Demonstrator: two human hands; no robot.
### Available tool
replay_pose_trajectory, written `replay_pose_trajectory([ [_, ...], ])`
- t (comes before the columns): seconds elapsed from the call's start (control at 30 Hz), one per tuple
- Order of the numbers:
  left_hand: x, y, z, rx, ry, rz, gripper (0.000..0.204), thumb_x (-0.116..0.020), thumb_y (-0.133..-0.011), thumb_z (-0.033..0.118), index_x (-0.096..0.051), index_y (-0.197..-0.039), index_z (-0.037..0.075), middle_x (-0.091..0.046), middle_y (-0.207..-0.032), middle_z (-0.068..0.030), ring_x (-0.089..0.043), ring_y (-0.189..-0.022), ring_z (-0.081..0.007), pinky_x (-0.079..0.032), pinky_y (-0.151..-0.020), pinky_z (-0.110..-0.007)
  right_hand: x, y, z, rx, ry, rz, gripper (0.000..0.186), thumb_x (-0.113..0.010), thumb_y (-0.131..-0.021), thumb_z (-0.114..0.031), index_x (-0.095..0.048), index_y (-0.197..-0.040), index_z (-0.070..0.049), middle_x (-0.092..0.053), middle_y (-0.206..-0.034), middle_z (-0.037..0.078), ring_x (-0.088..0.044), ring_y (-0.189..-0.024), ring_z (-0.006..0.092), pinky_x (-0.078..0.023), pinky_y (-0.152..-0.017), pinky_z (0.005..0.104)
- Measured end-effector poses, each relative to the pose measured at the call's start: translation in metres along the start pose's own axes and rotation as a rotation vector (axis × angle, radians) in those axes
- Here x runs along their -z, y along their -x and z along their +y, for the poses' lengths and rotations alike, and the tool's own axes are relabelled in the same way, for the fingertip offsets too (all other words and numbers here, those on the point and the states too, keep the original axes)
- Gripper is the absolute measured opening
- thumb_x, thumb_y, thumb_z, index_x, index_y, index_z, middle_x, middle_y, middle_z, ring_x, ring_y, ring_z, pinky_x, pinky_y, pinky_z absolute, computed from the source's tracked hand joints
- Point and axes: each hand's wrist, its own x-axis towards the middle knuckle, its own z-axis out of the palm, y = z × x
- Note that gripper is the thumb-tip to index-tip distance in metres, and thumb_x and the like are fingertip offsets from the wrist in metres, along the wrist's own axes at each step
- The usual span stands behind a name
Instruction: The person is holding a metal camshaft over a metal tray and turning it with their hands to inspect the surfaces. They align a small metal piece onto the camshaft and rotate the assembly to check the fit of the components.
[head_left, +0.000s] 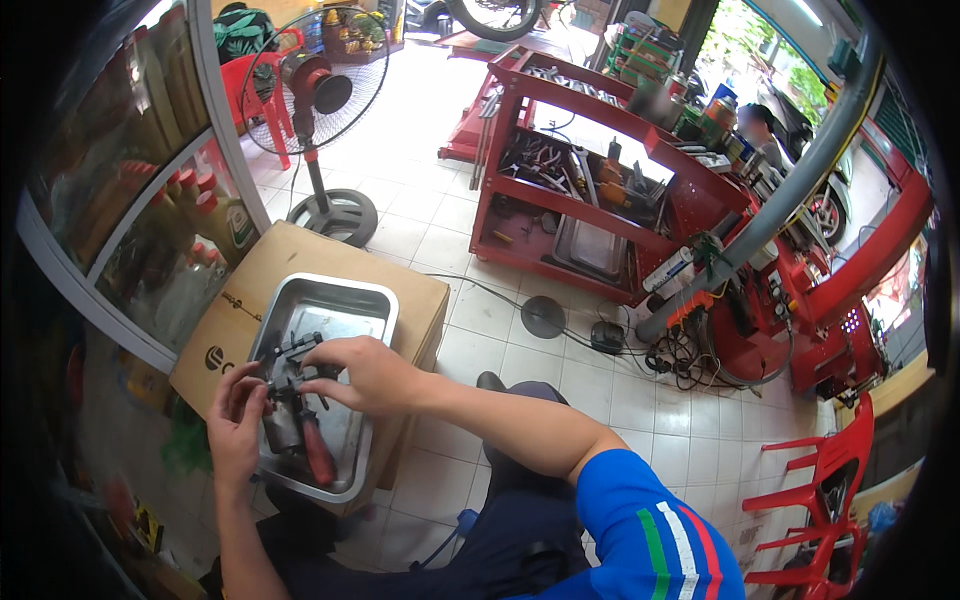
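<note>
A steel tray holds several metal parts. Over it, my right hand pinches a small dark metal part between thumb and fingers. My left hand curls at the other side of that part, its thumb and fingertips close together around the edge; their exact grip is partly hidden. Below the fingers lies a grey cylindrical metal piece, beside a tool with a red handle. Dark rod-like parts stick out just beyond my fingers. Fine detail there is blurred.
The tray stands on a cardboard box. A glass-doored cabinet with bottles is at left, a standing fan beyond. A red tool cart stands ahead, cables on the floor, red chairs at right. Another person is behind.
</note>
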Motion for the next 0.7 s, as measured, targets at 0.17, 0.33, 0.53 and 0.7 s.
replay_pose_trajectory([
  [0.17,0.008,0.005,0.007,-0.046,-0.113,-0.06,0.032,-0.069,-0.097,0.0,-0.064,-0.129,0.001,-0.069,-0.111,-0.0057,-0.063,-0.097,-0.0099,-0.05,-0.083,-0.024,-0.002,0.001,0.005,-0.032,-0.013,-0.018,0.031,-0.078,-0.092,-0.025,-0.072,-0.109,0.0,-0.074,-0.102,0.018,-0.071,-0.094,0.0361,-0.056,-0.083,0.0401],
  [0.33,0.007,-0.001,0.003,0.116,-0.072,0.001,0.02,-0.07,-0.098,0.002,-0.068,-0.118,-0.001,-0.071,-0.106,-0.0056,-0.067,-0.09,-0.0112,-0.053,-0.078,-0.024,-0.002,0.004,0.01,0.012,0.031,0.007,0.034,-0.078,-0.092,-0.031,-0.072,-0.109,-0.001,-0.074,-0.099,0.019,-0.071,-0.094,0.0371,-0.056,-0.082,0.0425],
  [0.53,0.0,0.004,0.008,0.096,-0.098,-0.024,0.018,-0.076,-0.092,-0.001,-0.071,-0.109,0.002,-0.072,-0.104,-0.0046,-0.067,-0.088,-0.0099,-0.051,-0.075,-0.023,0.003,0.006,0.002,-0.021,0.022,-0.006,0.035,-0.078,-0.092,-0.032,-0.072,-0.109,-0.002,-0.074,-0.1,0.02,-0.072,-0.096,0.0376,-0.056,-0.084,0.0433],
  [0.7,-0.005,-0.002,0.017,-0.005,-0.102,-0.035,0.033,-0.077,-0.09,-0.001,-0.069,-0.121,0.003,-0.072,-0.113,-0.0057,-0.067,-0.095,-0.011,-0.051,-0.078,-0.024,0.009,0.002,0.0,-0.055,-0.012,0.0,0.035,-0.078,-0.092,-0.031,-0.074,-0.108,0.0,-0.075,-0.101,0.019,-0.072,-0.093,0.0356,-0.057,-0.082,0.0408],
])
